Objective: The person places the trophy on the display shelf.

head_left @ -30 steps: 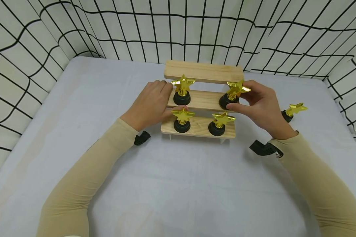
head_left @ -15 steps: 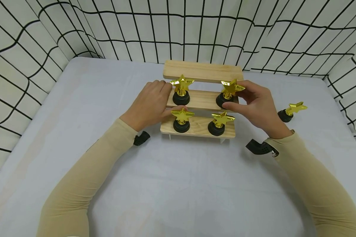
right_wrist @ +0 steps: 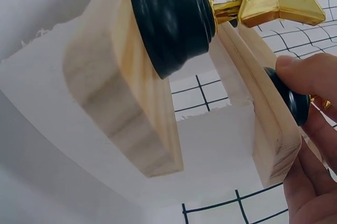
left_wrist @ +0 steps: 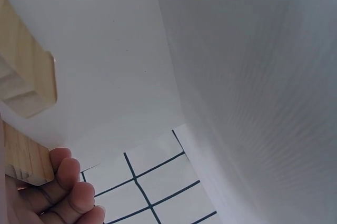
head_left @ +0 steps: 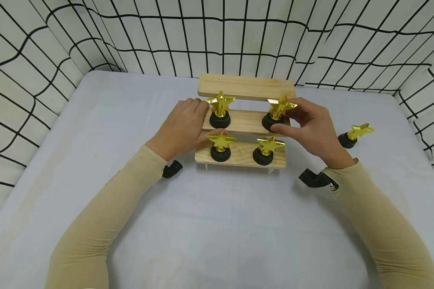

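A three-tier wooden shelf (head_left: 247, 122) stands on the white surface. My left hand (head_left: 182, 128) grips the left end of its middle board; in the left wrist view the fingers (left_wrist: 68, 174) curl around the board end (left_wrist: 26, 155). My right hand (head_left: 314, 130) holds a gold star trophy (head_left: 279, 107) by its black base at the right end of the middle board, thumb (right_wrist: 310, 71) against the base (right_wrist: 289, 98). Another star trophy (head_left: 220, 105) stands at the middle board's left. Two more, a left one (head_left: 221, 141) and a right one (head_left: 269, 146), stand on the lowest board.
One more star trophy (head_left: 355, 134) lies tilted on the white surface, right of my right hand. The top board (head_left: 246, 86) bears nothing. A black wire grid fence (head_left: 209, 36) borders the back and both sides.
My right hand has shifted the trophy slightly left along the middle board, and its tilt has lessened. My left hand has kept its grip on the shelf.
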